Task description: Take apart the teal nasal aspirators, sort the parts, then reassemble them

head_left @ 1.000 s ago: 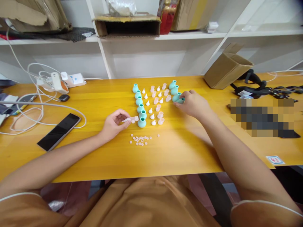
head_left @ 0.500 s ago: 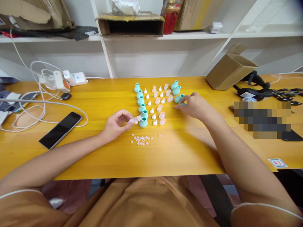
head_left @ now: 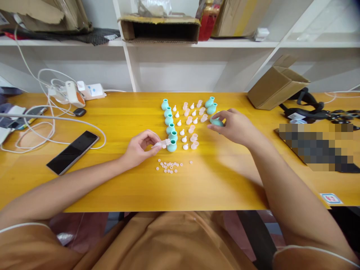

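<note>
My left hand [head_left: 144, 148] is closed on a small translucent plastic piece [head_left: 163, 143], pinched between thumb and fingers. This piece sticks out to the right, close to the nearest teal bulb [head_left: 171, 147] in the left column. On the right, the thumb and fingers of my right hand [head_left: 232, 125] are around another teal bulb [head_left: 217, 122], its neck hidden by the fingers. Two more teal bulbs [head_left: 211, 108] lie tilted just behind it. Between the columns are small white teardrop-shaped pieces [head_left: 184, 139] and translucent pink cups [head_left: 194, 137].
Several tiny pale rings [head_left: 170, 166] lie scattered in front of the rows. A phone [head_left: 72, 153] and tangled white cables [head_left: 53, 127] occupy the table's left side. At the right are a cardboard box [head_left: 277, 84] and black straps [head_left: 302, 107]. A shelf [head_left: 239, 43] runs above the back.
My right fingers have closed around the front right teal bulb, which has turned so its opening no longer shows. My left hand keeps its hold. The whole view has shifted slightly.
</note>
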`<action>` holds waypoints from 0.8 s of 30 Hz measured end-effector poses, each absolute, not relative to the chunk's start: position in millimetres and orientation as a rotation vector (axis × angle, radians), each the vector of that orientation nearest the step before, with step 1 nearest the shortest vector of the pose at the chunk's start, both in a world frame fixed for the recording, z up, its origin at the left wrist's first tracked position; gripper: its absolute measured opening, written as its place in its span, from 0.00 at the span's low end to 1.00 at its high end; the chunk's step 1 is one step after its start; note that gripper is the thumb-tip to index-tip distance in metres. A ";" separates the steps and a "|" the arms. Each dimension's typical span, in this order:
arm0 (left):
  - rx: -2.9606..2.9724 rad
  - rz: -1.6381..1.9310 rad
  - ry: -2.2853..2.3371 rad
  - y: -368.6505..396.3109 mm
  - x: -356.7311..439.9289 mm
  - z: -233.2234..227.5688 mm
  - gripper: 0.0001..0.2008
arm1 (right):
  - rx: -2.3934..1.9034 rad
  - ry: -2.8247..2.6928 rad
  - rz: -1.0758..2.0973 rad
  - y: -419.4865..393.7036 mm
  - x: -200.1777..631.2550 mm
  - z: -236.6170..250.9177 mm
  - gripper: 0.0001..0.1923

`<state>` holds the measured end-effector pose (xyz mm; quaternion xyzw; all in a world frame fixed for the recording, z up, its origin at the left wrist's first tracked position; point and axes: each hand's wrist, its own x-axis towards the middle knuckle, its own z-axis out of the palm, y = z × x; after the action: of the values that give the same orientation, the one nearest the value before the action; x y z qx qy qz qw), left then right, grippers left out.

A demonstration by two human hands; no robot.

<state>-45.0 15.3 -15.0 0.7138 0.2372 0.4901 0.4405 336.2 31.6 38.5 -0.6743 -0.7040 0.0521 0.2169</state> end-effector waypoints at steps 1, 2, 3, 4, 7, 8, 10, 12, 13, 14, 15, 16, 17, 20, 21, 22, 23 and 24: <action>1.774 1.218 0.589 15.0 -45.0 -15.3 0.09 | -1.815 -1.908 0.218 30.9 332.3 40.0 0.21; 1.776 1.219 0.588 14.7 -45.1 -15.5 0.09 | -1.746 -1.845 0.326 30.0 327.0 41.0 0.22; 1.777 1.220 0.586 14.4 -45.1 -15.5 0.08 | -1.656 -1.768 0.453 28.7 320.5 41.3 0.24; 1.780 1.223 0.583 14.2 -45.2 -15.4 0.08 | -1.549 -1.689 0.586 27.2 312.9 40.7 0.26; 1.801 1.233 0.577 12.6 -45.1 -12.9 0.08 | -1.194 -1.556 0.927 20.8 287.7 34.8 0.31; 1.808 1.239 0.576 11.6 -44.9 -11.3 0.08 | -1.094 -1.542 1.003 18.0 279.5 32.0 0.32; 1.819 1.243 0.580 8.0 -44.0 -7.0 0.08 | -0.944 -1.528 1.115 10.6 264.9 26.5 0.31; 1.820 1.234 0.575 2.0 -42.4 -1.7 0.09 | -0.860 -1.522 1.194 0.6 252.9 22.3 0.28; 1.819 1.224 0.568 -2.0 -41.4 1.1 0.09 | -0.841 -1.518 1.227 -5.3 247.7 20.8 0.27; 1.816 1.210 0.560 -6.5 -40.2 3.9 0.09 | -0.830 -1.512 1.258 -11.6 243.0 19.6 0.26; 1.811 1.192 0.552 -11.5 -39.1 6.5 0.09 | -0.819 -1.502 1.283 -17.9 238.5 18.6 0.26; 1.806 1.169 0.551 -16.6 -37.9 8.9 0.09 | -0.805 -1.489 1.299 -24.1 234.4 17.8 0.27; 1.800 1.139 0.552 -21.7 -36.9 11.0 0.09 | -0.784 -1.478 1.303 -29.8 230.4 16.9 0.28; 1.777 1.058 0.543 -34.7 -34.8 15.1 0.09 | -0.730 -1.488 1.273 -42.8 220.9 13.8 0.31; 1.769 1.037 0.537 -37.7 -34.4 15.7 0.09 | -0.728 -1.495 1.251 -45.6 218.7 12.6 0.32; 1.762 1.021 0.531 -39.9 -34.2 15.9 0.09 | -0.730 -1.503 1.227 -47.6 217.0 11.3 0.34; 1.753 1.007 0.526 -41.4 -34.1 15.7 0.09 | -0.736 -1.509 1.202 -48.9 215.7 10.0 0.36; 1.742 0.996 0.524 -42.2 -34.1 15.4 0.09 | -0.743 -1.512 1.178 -49.8 214.9 8.7 0.37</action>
<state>-34.1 -42.2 15.4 0.7230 0.2173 0.4134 0.5090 214.9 -49.8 8.7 -0.3094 -0.6298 0.4905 0.5166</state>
